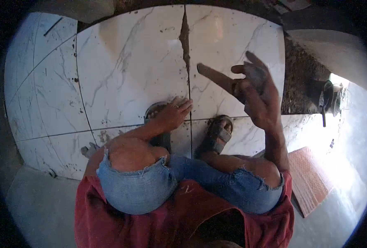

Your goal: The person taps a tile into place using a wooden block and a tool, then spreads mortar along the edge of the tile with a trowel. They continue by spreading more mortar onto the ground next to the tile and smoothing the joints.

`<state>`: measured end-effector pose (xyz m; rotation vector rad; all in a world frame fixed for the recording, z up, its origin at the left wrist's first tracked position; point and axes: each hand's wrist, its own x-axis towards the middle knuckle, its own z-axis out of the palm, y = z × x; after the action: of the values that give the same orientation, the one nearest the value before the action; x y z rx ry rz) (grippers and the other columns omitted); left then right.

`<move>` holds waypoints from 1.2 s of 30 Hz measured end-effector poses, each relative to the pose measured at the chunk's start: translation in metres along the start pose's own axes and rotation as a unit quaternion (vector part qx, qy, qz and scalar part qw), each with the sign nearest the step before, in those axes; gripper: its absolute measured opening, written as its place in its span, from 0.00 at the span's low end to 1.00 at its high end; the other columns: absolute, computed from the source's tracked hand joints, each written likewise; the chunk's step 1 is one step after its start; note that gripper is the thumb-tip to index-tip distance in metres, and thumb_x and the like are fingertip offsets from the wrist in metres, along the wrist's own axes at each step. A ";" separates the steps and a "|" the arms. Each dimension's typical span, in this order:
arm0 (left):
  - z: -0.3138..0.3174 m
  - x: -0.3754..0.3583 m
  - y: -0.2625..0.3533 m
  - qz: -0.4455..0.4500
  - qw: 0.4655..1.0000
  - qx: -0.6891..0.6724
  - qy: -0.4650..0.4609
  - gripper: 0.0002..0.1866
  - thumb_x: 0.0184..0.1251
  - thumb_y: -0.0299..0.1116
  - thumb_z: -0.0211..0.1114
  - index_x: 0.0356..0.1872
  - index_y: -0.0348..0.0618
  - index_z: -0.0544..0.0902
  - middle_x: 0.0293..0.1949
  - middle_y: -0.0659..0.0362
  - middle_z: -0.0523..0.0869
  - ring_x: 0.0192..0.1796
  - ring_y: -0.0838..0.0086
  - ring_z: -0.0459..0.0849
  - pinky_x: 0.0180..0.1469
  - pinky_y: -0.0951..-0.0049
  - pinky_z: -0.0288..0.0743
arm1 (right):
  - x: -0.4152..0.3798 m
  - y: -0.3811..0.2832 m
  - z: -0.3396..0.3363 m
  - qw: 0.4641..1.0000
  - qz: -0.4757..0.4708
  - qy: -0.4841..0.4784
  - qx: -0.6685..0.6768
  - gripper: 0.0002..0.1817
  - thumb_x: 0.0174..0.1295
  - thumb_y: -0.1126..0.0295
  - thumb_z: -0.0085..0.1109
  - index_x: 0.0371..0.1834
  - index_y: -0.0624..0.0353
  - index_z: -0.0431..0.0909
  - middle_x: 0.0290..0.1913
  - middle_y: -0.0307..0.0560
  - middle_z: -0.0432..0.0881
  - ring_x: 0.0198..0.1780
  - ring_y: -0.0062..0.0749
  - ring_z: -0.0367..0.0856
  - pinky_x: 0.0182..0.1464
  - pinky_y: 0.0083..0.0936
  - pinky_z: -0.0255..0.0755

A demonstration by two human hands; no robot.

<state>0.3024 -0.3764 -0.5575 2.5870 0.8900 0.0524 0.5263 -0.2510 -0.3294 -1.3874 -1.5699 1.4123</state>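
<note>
Knees bent — hands on tile, trowel raised

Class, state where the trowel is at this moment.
In the head view, the trowel is right of centre, held in the right hand above the marble tiles, just right of the mortar-filled joint.

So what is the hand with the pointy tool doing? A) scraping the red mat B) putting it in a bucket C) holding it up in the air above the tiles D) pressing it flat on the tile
C: the right hand grips the trowel raised above the marble tiles, its tip pointing toward the mortar-filled joint, while the left hand rests by the sandal.
</note>
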 end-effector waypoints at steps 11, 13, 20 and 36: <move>0.008 -0.002 0.005 0.062 0.995 0.010 -0.072 0.25 0.63 0.33 0.52 0.63 0.40 0.69 0.68 0.56 0.64 0.68 0.64 0.63 0.73 0.55 0.44 | -0.007 0.001 0.009 0.992 0.083 -0.060 -0.068 0.28 0.64 0.67 0.48 0.66 0.65 0.58 0.46 0.50 0.79 0.38 0.28 0.77 0.43 0.26 0.72; 0.011 -0.002 0.004 0.065 0.997 -0.003 -0.048 0.25 0.63 0.34 0.52 0.63 0.40 0.69 0.68 0.56 0.64 0.69 0.64 0.62 0.73 0.56 0.44 | 0.000 -0.003 0.007 0.977 0.108 -0.098 -0.154 0.28 0.65 0.65 0.50 0.66 0.64 0.57 0.45 0.52 0.80 0.38 0.32 0.80 0.42 0.27 0.75; 0.016 -0.002 0.007 0.088 0.995 -0.006 -0.054 0.23 0.65 0.34 0.50 0.60 0.38 0.70 0.68 0.53 0.65 0.69 0.63 0.63 0.72 0.59 0.52 | 0.020 0.001 0.013 0.982 0.037 -0.100 -0.155 0.26 0.65 0.68 0.46 0.66 0.64 0.59 0.41 0.52 0.81 0.34 0.31 0.79 0.40 0.29 0.75; 0.013 -0.013 0.018 0.123 0.987 -0.101 -0.001 0.21 0.62 0.35 0.54 0.54 0.35 0.75 0.59 0.49 0.73 0.63 0.60 0.70 0.68 0.61 0.60 | -0.015 0.011 0.004 0.969 0.071 -0.156 -0.178 0.26 0.64 0.70 0.46 0.64 0.71 0.59 0.42 0.50 0.79 0.35 0.28 0.76 0.41 0.26 0.72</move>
<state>0.3050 -0.4020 -0.5616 2.4896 0.5298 0.1997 0.5296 -0.2674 -0.3377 -1.5638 -2.0421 1.5474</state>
